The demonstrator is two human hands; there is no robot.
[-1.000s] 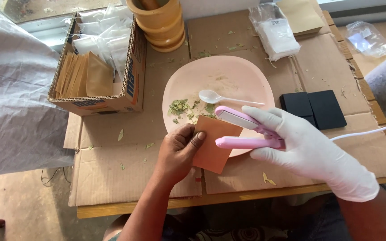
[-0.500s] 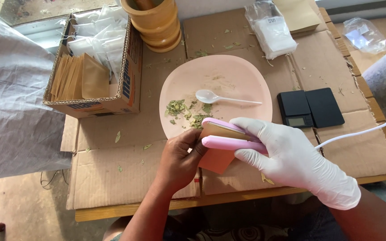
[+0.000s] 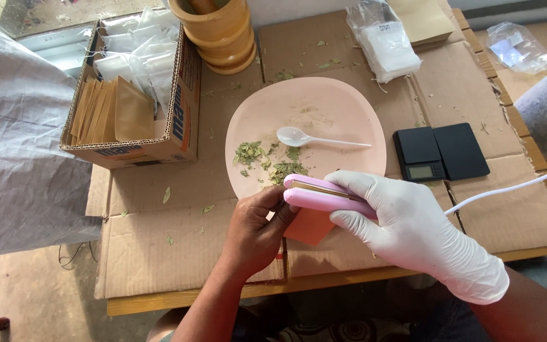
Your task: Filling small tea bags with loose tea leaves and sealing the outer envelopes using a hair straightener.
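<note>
While clamped, pouch [image 3: 308, 226] below right grip [image 3: 406, 221]

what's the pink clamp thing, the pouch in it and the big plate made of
Pink clamp tool: looks like smooth, slightly glossy plastic, with a gold metallic strip along its jaws. Pouch: likely kraft paper, matte brown, flat. Plate: probably plastic or melamine, matte pale pink; hard to tell.

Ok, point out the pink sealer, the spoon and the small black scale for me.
Sealer [image 3: 314, 194]: head view, on its pink upper arm near the tip.
Spoon [image 3: 292, 135]: head view, on the white bowl.
Scale [image 3: 418, 145]: head view, on the black weighing platform.
</note>
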